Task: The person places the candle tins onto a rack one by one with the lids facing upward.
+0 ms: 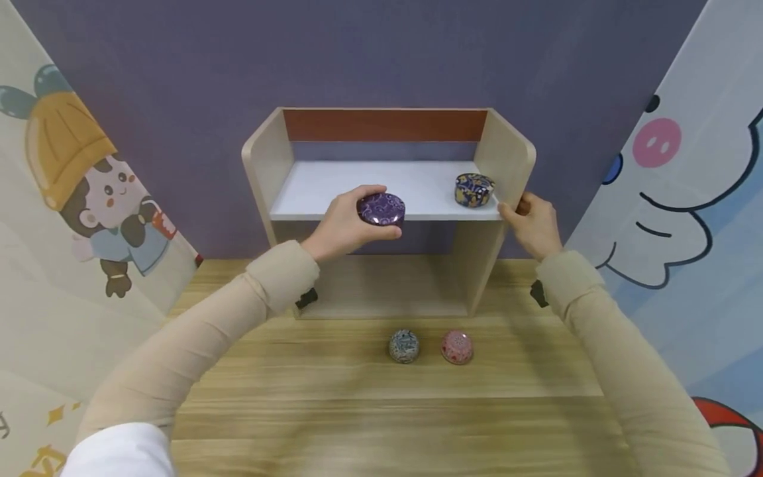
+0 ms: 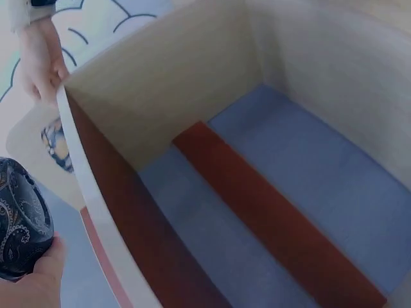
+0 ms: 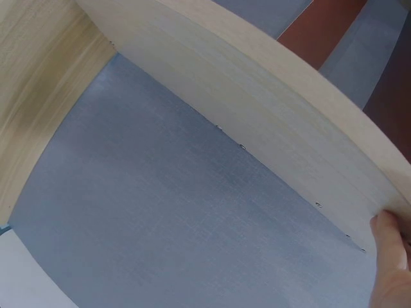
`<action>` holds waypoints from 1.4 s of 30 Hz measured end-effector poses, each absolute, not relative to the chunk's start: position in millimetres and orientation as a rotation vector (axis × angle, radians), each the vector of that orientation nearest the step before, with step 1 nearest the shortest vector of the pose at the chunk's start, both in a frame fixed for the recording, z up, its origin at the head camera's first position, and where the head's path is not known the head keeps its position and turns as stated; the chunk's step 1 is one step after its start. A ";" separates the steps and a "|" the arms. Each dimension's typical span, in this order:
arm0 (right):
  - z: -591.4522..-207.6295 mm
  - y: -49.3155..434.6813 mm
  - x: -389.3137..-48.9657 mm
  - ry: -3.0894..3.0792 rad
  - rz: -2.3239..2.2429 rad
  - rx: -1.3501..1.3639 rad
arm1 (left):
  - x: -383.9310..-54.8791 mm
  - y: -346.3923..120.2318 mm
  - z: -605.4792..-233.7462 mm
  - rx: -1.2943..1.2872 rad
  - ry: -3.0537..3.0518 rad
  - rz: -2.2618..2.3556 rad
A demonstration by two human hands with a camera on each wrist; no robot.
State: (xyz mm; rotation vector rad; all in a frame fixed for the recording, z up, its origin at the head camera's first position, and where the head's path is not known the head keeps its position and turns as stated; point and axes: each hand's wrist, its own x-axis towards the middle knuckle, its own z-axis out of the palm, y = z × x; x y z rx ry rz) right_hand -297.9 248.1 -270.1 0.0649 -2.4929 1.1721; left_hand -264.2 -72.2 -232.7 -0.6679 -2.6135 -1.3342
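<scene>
My left hand [image 1: 348, 225] pinches a round purple tin [image 1: 381, 211] with a swirl pattern, thumb below and fingers behind, in front of the white upper board. In the left wrist view the tin [image 2: 24, 218] looks dark with paisley lines, beside my thumb. A small wooden shelf [image 1: 387, 285] stands against the wall. My right hand [image 1: 535, 224] grips the front edge of its right side panel; the right wrist view has that hand [image 3: 390, 256] at the panel's edge. On the upper board's right end sits a navy and yellow floral tin [image 1: 473, 191].
A grey-green patterned tin [image 1: 404, 346] and a pink patterned tin [image 1: 457, 348] lie on the wooden table [image 1: 381, 424] in front of the shelf. A red-brown back strip [image 1: 384, 126] crosses the shelf's top. Cartoon-printed panels flank the table on both sides.
</scene>
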 end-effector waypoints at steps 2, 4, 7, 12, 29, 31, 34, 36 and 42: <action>-271.2 248.0 -298.2 -2.501 1.171 0.059 | -269.8 -69.1 -226.2 -0.674 -2.601 -1.323; -272.4 248.1 -298.2 -2.503 1.176 0.056 | -275.7 -65.4 -221.0 -0.677 -2.591 -1.294; -273.4 249.1 -297.4 -2.498 1.173 0.049 | -284.6 -58.9 -213.8 -0.679 -2.592 -1.251; -272.6 250.4 -295.2 -2.474 1.152 0.067 | -298.4 -47.6 -201.1 -0.667 -2.603 -1.277; -274.8 251.8 -299.5 -2.490 1.186 0.066 | -326.6 -21.8 -182.9 -0.554 -2.624 -1.468; -274.6 250.4 -300.0 -2.482 1.190 0.070 | -328.5 -20.7 -184.4 -0.543 -2.634 -1.461; -274.0 248.9 -299.8 -2.470 1.196 0.073 | -331.1 -18.5 -189.0 -0.538 -2.649 -1.450; -273.9 248.5 -299.6 -2.465 1.203 0.073 | -332.2 -16.2 -192.9 -0.541 -2.652 -1.441; -274.4 248.8 -299.4 -2.464 1.200 0.076 | -334.7 -11.3 -201.6 -0.554 -2.648 -1.388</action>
